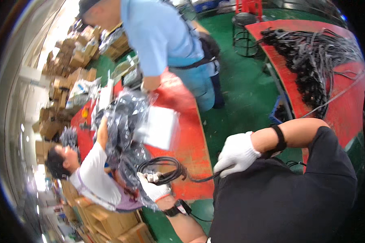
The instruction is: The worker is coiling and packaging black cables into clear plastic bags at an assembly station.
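While the left hand holds coiled cable, the right hand angles inward.

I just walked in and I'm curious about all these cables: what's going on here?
The person wearing the camera has white-gloved hands on a black cable: the left hand holds its coil, and the right hand grips a length leading from it. On the red table ahead lie dark items in clear bags. A co-worker in light blue leans over it; another in white reaches toward the bags. More cables lie heaped at right.
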Demonstrator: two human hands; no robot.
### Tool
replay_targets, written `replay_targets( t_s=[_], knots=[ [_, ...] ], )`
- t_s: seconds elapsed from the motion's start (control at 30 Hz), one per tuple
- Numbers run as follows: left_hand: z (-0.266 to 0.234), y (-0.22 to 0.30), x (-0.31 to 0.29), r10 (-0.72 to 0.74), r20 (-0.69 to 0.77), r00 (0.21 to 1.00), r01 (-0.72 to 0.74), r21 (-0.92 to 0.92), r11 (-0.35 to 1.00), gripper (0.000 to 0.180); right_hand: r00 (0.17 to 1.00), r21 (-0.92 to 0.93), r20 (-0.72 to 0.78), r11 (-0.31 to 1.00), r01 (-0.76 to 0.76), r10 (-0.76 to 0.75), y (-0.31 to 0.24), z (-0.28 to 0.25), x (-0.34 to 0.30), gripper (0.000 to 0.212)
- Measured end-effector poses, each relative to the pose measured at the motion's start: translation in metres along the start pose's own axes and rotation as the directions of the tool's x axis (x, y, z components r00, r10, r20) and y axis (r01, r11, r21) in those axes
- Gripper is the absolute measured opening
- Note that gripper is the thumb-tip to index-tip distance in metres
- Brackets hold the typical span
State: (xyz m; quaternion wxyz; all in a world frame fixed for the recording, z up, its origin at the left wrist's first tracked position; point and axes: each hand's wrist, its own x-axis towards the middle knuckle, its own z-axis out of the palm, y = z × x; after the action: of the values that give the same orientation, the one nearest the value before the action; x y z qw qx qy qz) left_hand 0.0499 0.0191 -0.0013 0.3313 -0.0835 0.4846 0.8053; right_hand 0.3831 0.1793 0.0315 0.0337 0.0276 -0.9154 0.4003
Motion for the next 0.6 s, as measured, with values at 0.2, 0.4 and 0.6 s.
replay_targets(
  t_s=[0.2, 0.4, 0.6],
  knots=[
    [0.046, -0.075, -0.025, -0.174, 0.289, 0.942, -0.012, 0.545, 0.838, 0.042, 0.979, 0.012, -0.2, 0.999, -0.04, 0.042, 0.01, -0.012, 0.014, 0.024],
    [0.061, -0.109, -0.043, -0.531, 0.597, 0.601, 0.073, 0.621, 0.781, 0.08, 0.938, -0.178, -0.326, 0.967, -0.185, 0.12, 0.053, -0.052, 0.013, 0.022],
    [0.103, -0.104, -0.072, -0.734, 0.507, 0.451, 0.243, 0.722, 0.648, 0.034, 0.952, -0.196, -0.261, 0.957, -0.215, 0.16, 0.113, -0.049, 0.001, 0.037]
  ],
)
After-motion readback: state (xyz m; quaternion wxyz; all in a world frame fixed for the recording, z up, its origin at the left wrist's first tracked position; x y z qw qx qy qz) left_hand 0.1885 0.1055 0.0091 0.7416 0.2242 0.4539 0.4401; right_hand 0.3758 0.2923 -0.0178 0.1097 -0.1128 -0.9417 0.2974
